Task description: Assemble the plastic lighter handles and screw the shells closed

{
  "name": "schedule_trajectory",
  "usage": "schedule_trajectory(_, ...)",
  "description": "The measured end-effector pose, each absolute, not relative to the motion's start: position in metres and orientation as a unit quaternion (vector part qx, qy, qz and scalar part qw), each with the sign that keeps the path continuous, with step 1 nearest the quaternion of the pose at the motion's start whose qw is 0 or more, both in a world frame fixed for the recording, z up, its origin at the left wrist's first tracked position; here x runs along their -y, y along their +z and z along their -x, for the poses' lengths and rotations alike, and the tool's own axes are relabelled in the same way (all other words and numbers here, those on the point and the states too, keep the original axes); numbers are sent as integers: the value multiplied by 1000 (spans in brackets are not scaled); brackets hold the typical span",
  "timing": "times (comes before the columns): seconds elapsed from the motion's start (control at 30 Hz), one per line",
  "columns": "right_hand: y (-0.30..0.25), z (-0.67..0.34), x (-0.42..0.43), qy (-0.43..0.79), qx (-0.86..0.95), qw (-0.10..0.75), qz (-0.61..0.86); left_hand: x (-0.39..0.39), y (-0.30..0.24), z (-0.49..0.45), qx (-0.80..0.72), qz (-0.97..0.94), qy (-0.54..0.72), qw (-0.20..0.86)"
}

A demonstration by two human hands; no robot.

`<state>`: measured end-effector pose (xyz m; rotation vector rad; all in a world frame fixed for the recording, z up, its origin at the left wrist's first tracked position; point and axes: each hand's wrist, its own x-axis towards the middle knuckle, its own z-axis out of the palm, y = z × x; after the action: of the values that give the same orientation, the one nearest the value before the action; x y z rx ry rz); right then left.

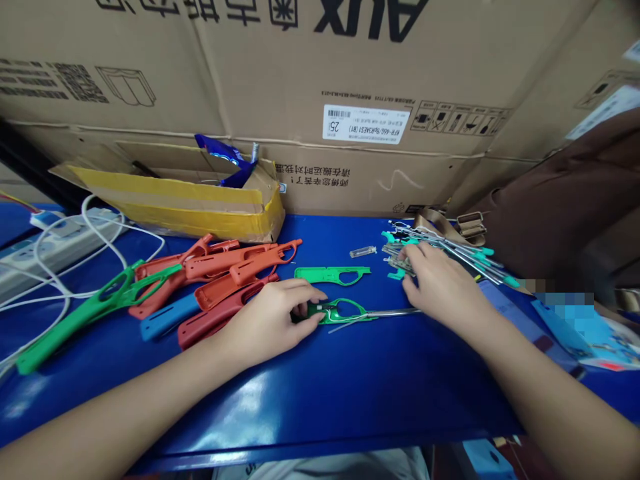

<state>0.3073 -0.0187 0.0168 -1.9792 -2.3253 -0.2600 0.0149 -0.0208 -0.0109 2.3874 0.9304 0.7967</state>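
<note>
My left hand [273,317] pinches the rear end of a green plastic lighter shell [340,311] that lies on the blue table [320,387], a thin metal tube sticking out of it to the right. My right hand [440,283] rests palm down at the edge of a heap of metal tubes with teal ends [450,252], its fingers curled onto small parts there. What those fingers hold is hidden. A second green shell half [333,274] lies just behind the held one. A small clear tube [363,251] lies further back.
A pile of orange, red, blue and green shell halves [210,280] lies at the left. Behind it are a yellow-taped carton [190,203], a white power strip [55,243] with cables, and large cardboard boxes [350,87]. A brown bag [565,200] stands at the right.
</note>
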Motion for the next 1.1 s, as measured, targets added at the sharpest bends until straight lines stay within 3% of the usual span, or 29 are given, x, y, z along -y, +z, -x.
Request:
schedule_trajectory(0.1, 22, -314, 19, -57, 745, -11, 664, 21, -10, -15, -332, -872, 289, 215)
schedule_trajectory(0.27, 17, -313, 17, -2, 769, -8, 639, 21, -10, -14, -326, -874, 296, 206)
schedule_trajectory(0.33, 15, -310, 15, 21, 784, 44, 619, 21, -8, -15, -328, -871, 301, 205)
schedule_trajectory(0.4, 15, -305, 15, 69, 798, 147, 580, 22, -6, -16, -329, -867, 312, 207)
schedule_trajectory(0.53, 16, -286, 22, 357, 728, 344, 474, 26, -1, -20, -327, -858, 332, 217)
schedule_trajectory(0.6, 14, -274, 30, 495, 647, 384, 435, 29, -1, -22, -324, -856, 338, 218)
schedule_trajectory(0.7, 10, -262, 40, 551, 610, 416, 389, 31, -3, -24, -312, -853, 348, 230)
schedule_trajectory(0.83, 5, -259, 47, 458, 708, 402, 358, 31, -4, -24, -292, -852, 362, 241)
schedule_trajectory(0.97, 7, -267, 47, 215, 850, 301, 375, 29, -2, -22, -295, -859, 353, 225)
schedule_trajectory(1.1, 10, -274, 43, 124, 874, 231, 408, 24, -1, -18, -343, -866, 313, 184)
